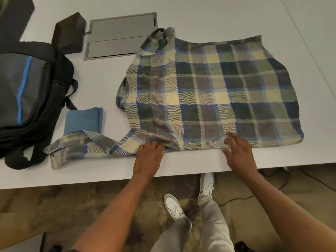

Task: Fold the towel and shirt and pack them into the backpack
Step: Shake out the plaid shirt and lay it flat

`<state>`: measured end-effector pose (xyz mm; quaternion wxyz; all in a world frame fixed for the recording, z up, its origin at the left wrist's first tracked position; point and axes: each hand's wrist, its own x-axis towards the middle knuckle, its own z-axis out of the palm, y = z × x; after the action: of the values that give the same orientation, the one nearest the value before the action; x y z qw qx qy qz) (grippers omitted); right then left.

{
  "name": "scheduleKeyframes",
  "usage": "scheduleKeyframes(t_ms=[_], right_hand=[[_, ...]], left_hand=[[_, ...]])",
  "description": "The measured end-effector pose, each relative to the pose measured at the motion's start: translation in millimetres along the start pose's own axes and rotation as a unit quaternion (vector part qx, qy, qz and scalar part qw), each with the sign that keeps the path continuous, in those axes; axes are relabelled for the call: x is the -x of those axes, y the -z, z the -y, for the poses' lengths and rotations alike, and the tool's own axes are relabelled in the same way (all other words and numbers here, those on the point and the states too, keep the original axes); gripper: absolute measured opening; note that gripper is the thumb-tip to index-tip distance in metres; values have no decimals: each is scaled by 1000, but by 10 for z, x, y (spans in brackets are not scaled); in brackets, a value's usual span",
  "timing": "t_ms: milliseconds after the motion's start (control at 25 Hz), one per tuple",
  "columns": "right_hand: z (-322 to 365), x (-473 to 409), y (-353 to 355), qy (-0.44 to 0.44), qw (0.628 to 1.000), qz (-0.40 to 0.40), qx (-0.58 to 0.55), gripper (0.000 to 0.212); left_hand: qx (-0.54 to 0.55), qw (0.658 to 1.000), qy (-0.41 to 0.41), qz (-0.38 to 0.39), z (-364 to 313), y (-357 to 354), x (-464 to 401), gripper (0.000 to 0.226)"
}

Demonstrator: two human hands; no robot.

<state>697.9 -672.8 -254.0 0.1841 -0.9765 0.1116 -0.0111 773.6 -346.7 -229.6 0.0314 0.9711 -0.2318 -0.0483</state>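
A plaid shirt [209, 91] in blue, green and cream lies spread flat on the white table [109, 171], collar to the far left. One sleeve [81, 148] stretches left along the near edge. My left hand [150, 151] grips bunched cloth where that sleeve joins the body. My right hand [236, 148] pinches the shirt's near edge, with the thumb under the cloth. A folded blue towel [82, 120] lies left of the shirt, partly under the sleeve. The black and grey backpack [27, 91] with a blue stripe lies at the left.
A dark block [68, 32] and a grey hatch panel [118, 36] in the tabletop sit at the back left. The table's near edge runs just below my hands. Below it are the floor, cables and the person's legs and white shoes.
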Motion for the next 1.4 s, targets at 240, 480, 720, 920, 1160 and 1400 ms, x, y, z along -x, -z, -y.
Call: scheduleKeyframes(t_ms=[240,480,720,920,1160,1400], right_hand=[[-464,120,137,-45,997,2,66,37],[-697,105,321,-82,993,71,49,52],[-690,81,348,-81,992,87,42,57],[-771,83,355,-51,995,58,61,58],[-1156,27,573,-84,992,7,96,40],[-1441,-127,827,-71,985,2,155,28]], left_hand=[[2,1000,-7,26,-38,84,-28,24],[48,997,-8,66,-42,122,23,35],[49,996,8,77,-73,139,42,37],[34,996,12,76,-106,148,65,37],[29,996,38,70,-112,134,87,26],[9,997,52,49,-145,151,147,22]])
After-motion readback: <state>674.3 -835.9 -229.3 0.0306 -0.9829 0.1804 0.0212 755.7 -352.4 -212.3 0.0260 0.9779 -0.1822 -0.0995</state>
